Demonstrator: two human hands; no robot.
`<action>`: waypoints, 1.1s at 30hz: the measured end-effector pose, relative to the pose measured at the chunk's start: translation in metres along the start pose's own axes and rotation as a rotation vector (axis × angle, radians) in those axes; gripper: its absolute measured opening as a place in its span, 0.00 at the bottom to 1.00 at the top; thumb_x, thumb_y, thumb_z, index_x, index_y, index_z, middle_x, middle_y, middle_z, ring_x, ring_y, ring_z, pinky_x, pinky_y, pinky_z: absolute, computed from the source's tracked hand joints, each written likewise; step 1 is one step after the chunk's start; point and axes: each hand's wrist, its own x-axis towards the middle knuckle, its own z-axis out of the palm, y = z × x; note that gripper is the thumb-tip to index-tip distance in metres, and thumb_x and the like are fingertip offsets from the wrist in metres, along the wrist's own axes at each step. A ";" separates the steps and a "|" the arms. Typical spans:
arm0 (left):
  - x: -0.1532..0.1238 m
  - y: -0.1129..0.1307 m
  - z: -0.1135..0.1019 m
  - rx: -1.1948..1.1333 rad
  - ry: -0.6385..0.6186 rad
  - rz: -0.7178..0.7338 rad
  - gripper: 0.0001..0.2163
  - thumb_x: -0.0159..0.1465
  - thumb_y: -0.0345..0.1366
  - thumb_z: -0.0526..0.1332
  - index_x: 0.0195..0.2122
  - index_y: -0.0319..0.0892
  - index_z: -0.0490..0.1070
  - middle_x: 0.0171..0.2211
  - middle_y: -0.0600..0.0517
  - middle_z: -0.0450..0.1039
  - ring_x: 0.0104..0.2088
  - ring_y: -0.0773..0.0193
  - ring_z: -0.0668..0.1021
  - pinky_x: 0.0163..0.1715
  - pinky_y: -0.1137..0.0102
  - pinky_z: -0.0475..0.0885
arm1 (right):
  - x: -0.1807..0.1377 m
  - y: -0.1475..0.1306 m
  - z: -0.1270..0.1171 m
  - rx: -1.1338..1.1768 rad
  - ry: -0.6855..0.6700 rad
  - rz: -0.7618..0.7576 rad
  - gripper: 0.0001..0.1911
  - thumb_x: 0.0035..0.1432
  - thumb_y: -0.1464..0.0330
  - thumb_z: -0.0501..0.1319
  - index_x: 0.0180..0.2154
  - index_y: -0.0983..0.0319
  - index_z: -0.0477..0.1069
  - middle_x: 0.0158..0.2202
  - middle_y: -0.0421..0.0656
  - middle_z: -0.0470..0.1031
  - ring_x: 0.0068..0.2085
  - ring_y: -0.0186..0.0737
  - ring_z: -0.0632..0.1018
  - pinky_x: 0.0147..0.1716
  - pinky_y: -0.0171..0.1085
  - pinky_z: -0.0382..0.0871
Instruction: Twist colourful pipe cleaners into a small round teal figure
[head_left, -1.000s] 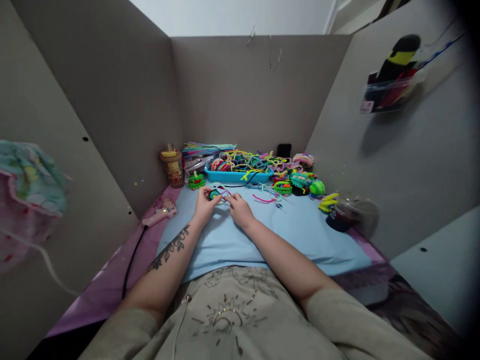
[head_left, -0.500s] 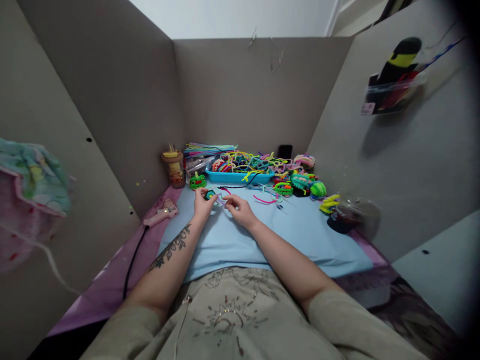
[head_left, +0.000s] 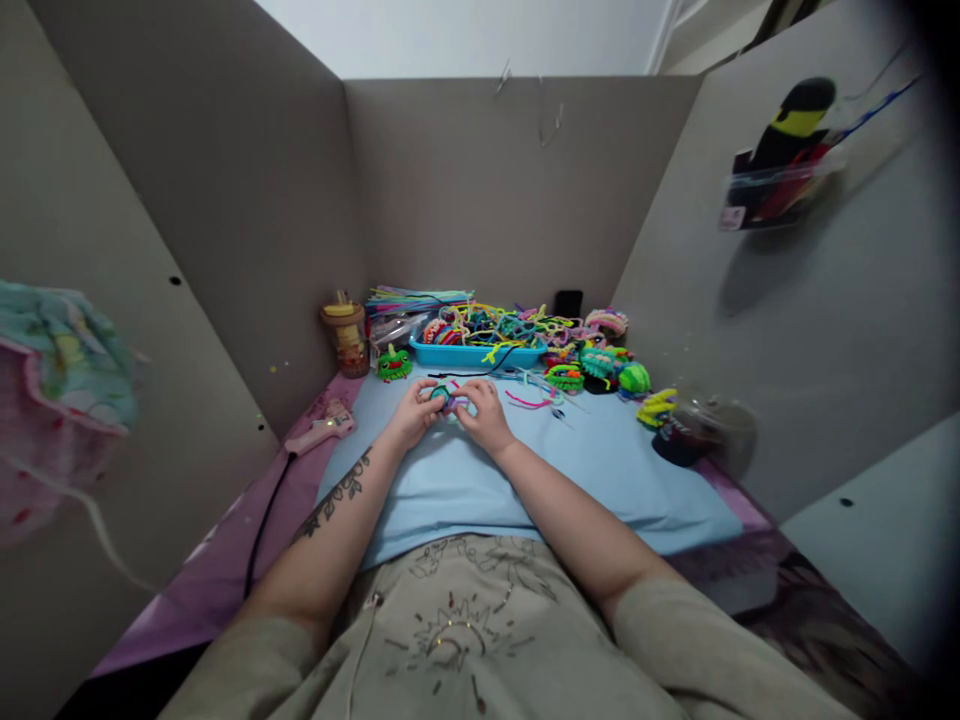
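Note:
Close together over the blue cloth (head_left: 525, 480), both hands meet at a small teal pipe-cleaner piece (head_left: 441, 394). My left hand (head_left: 412, 414) is closed around its left side. My right hand (head_left: 484, 416) pinches a purple pipe cleaner (head_left: 455, 403) at the piece's right side, its fingertips almost touching the left ones. Fingers partly hide the piece, so its exact shape is unclear. Just behind the hands, a green pipe-cleaner figure (head_left: 394, 365) sits on the cloth. Loose pink pipe cleaners (head_left: 529, 401) lie to the right.
A blue tray (head_left: 480, 356) at the back holds tangled pipe cleaners. Several colourful pipe-cleaner pieces (head_left: 598, 361) sit right of it. A pink glue gun (head_left: 322, 432) with a black cord lies left, near a brown cup (head_left: 347, 335). A dark lidded cup (head_left: 679, 440) stands right. Grey panels (head_left: 525, 180) enclose the table.
The teal piece has moved slightly right and turned in my left hand. My right hand's fingers have come in against it, closing the gap between the hands.

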 end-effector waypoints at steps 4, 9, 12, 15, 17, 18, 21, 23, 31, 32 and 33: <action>0.000 -0.003 0.000 0.078 -0.038 0.013 0.26 0.43 0.35 0.71 0.40 0.41 0.60 0.26 0.57 0.71 0.23 0.69 0.74 0.24 0.75 0.67 | 0.000 0.002 0.001 0.025 0.021 0.053 0.05 0.52 0.69 0.60 0.33 0.58 0.72 0.37 0.44 0.68 0.43 0.44 0.68 0.47 0.43 0.61; 0.003 -0.013 -0.002 0.255 -0.049 0.144 0.22 0.47 0.35 0.69 0.40 0.41 0.61 0.25 0.58 0.68 0.24 0.72 0.72 0.26 0.76 0.65 | 0.001 0.012 0.005 0.101 0.049 0.274 0.06 0.51 0.66 0.61 0.24 0.60 0.71 0.40 0.44 0.65 0.46 0.45 0.66 0.50 0.45 0.58; 0.005 -0.016 -0.003 0.396 -0.029 0.203 0.20 0.48 0.35 0.68 0.39 0.41 0.62 0.25 0.58 0.66 0.25 0.72 0.71 0.26 0.76 0.64 | 0.001 0.017 0.008 0.139 0.006 0.345 0.07 0.50 0.66 0.61 0.23 0.60 0.71 0.40 0.44 0.64 0.47 0.45 0.65 0.51 0.45 0.58; 0.004 -0.017 -0.002 0.461 -0.025 0.225 0.18 0.50 0.35 0.66 0.40 0.41 0.61 0.25 0.58 0.66 0.26 0.71 0.71 0.27 0.76 0.65 | 0.001 0.021 0.008 0.163 0.014 0.368 0.07 0.51 0.65 0.61 0.24 0.60 0.72 0.40 0.44 0.63 0.47 0.45 0.66 0.51 0.44 0.58; 0.003 -0.016 -0.001 0.459 -0.049 0.220 0.18 0.51 0.36 0.65 0.40 0.41 0.61 0.26 0.57 0.67 0.27 0.70 0.72 0.28 0.74 0.66 | 0.002 0.022 0.008 0.178 0.033 0.379 0.08 0.51 0.64 0.61 0.25 0.60 0.73 0.40 0.44 0.64 0.47 0.45 0.66 0.51 0.45 0.57; 0.003 -0.016 -0.001 0.451 -0.062 0.217 0.18 0.52 0.37 0.65 0.40 0.41 0.61 0.27 0.56 0.67 0.27 0.69 0.73 0.29 0.74 0.67 | 0.002 0.023 0.008 0.186 0.038 0.384 0.08 0.52 0.64 0.61 0.25 0.59 0.73 0.40 0.44 0.65 0.47 0.45 0.66 0.52 0.45 0.57; 0.004 -0.017 -0.003 0.421 -0.069 0.218 0.18 0.52 0.38 0.65 0.40 0.41 0.61 0.30 0.54 0.68 0.28 0.68 0.73 0.30 0.72 0.68 | 0.002 0.024 0.007 0.200 0.019 0.387 0.06 0.51 0.64 0.61 0.27 0.59 0.74 0.42 0.44 0.65 0.49 0.45 0.66 0.53 0.45 0.56; 0.006 -0.019 -0.004 0.417 -0.063 0.229 0.17 0.52 0.38 0.65 0.40 0.41 0.61 0.30 0.54 0.68 0.29 0.68 0.73 0.30 0.72 0.69 | 0.001 0.024 0.007 0.191 -0.014 0.384 0.05 0.50 0.65 0.62 0.26 0.59 0.74 0.44 0.45 0.66 0.50 0.45 0.66 0.54 0.46 0.55; 0.010 -0.025 -0.007 0.544 -0.027 0.352 0.14 0.54 0.32 0.61 0.40 0.42 0.60 0.35 0.52 0.68 0.36 0.66 0.74 0.33 0.72 0.69 | 0.001 0.017 0.007 0.106 -0.106 0.382 0.02 0.47 0.69 0.63 0.28 0.59 0.73 0.48 0.45 0.65 0.53 0.46 0.63 0.56 0.47 0.52; 0.010 -0.025 -0.008 0.568 -0.018 0.368 0.14 0.54 0.32 0.61 0.41 0.42 0.60 0.36 0.51 0.68 0.37 0.65 0.74 0.34 0.72 0.68 | 0.001 0.016 0.007 0.099 -0.111 0.378 0.03 0.47 0.70 0.63 0.29 0.59 0.74 0.48 0.44 0.65 0.53 0.46 0.62 0.56 0.47 0.51; 0.010 -0.025 -0.008 0.587 -0.007 0.381 0.14 0.54 0.31 0.60 0.41 0.42 0.60 0.37 0.51 0.68 0.38 0.65 0.73 0.35 0.72 0.68 | 0.001 0.015 0.007 0.096 -0.113 0.373 0.04 0.47 0.70 0.63 0.29 0.59 0.74 0.48 0.44 0.65 0.53 0.46 0.62 0.56 0.47 0.52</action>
